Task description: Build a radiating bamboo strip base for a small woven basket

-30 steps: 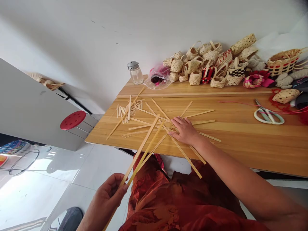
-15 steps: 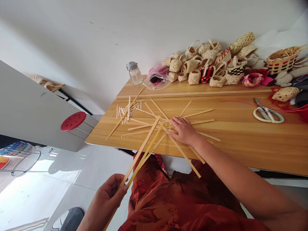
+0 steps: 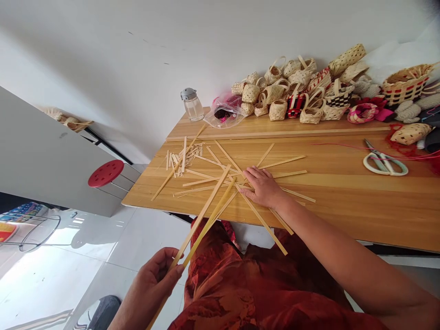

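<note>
Strip sorting: two long bamboo strips (image 3: 202, 217) pinched in left hand (image 3: 151, 284); right hand (image 3: 263, 187) laid flat, fingers spread, on scattered strips (image 3: 220, 167); another strip is to be selected next.

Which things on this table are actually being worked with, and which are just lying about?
In hand:
- left hand grips two long bamboo strips
- right hand presses flat on the crossed strips on the table

Lying about:
- scissors
- pile of small woven baskets
- glass jar
- plastic bag
- short offcuts
- red stool
</note>
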`<state>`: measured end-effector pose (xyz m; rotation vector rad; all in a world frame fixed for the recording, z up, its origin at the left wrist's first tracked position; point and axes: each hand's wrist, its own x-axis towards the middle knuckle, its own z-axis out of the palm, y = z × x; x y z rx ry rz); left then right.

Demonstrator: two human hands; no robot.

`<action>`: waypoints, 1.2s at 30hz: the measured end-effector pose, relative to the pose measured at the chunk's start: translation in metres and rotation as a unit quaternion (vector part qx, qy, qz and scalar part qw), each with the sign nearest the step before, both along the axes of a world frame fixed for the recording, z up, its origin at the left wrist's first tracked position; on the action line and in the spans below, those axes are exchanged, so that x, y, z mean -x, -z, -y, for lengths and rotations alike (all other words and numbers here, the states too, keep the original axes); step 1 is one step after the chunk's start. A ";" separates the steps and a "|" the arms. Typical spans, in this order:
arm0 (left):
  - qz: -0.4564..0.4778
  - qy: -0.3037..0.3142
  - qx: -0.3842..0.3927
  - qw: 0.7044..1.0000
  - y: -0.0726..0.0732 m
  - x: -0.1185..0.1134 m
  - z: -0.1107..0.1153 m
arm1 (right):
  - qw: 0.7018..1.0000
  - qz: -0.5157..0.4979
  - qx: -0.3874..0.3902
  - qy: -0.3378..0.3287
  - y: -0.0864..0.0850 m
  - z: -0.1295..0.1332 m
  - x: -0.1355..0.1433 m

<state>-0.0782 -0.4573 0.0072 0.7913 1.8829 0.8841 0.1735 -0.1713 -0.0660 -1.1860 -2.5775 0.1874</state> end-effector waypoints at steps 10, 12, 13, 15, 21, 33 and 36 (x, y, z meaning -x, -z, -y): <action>0.025 -0.013 0.016 0.999 -0.003 -0.005 -0.004 | 1.000 -0.002 -0.003 0.002 0.001 0.000 0.000; 0.035 -0.011 0.026 0.999 -0.003 -0.003 -0.003 | 1.000 -0.002 -0.003 0.002 0.001 0.000 0.000; 0.043 -0.005 0.035 0.998 -0.004 -0.001 -0.002 | 1.000 -0.001 -0.003 0.003 0.001 0.000 0.000; 0.056 0.006 0.051 0.997 -0.006 -0.001 -0.002 | 1.000 0.001 -0.003 0.004 0.001 0.000 0.000; 0.055 -0.022 0.029 0.998 -0.016 -0.007 -0.008 | 1.000 -0.004 -0.013 -0.002 0.001 0.000 0.000; 0.089 -0.023 0.011 0.996 -0.022 -0.022 -0.035 | 1.000 0.000 -0.020 -0.004 0.000 0.000 0.000; 0.098 -0.033 -0.006 0.995 -0.020 -0.026 -0.042 | 1.000 0.010 -0.010 0.000 -0.001 0.000 0.001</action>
